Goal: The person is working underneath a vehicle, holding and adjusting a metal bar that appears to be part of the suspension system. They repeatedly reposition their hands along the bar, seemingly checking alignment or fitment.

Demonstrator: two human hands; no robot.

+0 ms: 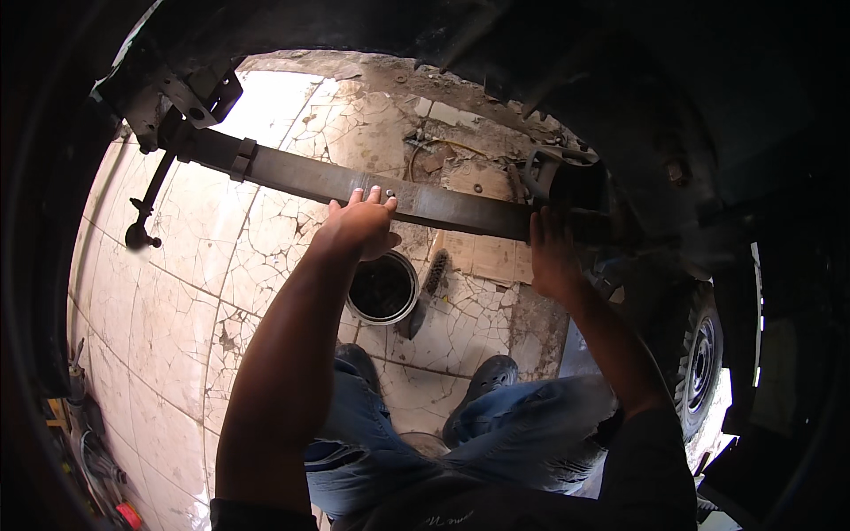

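Note:
A long, flat steel bar that looks like a leaf spring [310, 173] crosses in front of me under a vehicle, with a clip band near its left part. My left hand [361, 226] rests on its middle, fingers stretched over the top and thumb apart, beside a small bolt head [390, 193]. Farther right, my right hand [554, 258] lies against the bar's near side with fingers extended, partly in shadow. Neither hand grips anything that I can see. Below my left hand stands a round metal can [383, 288] with dark contents.
A wire brush [436, 271] lies right of the can, with a flat blade-like piece [419, 319] nearby. A rod with a ball joint [142, 232] hangs at the left. Cracked tiles [266, 257] cover the floor. A wheel [700, 358] stands at right; tools [88, 434] lie lower left.

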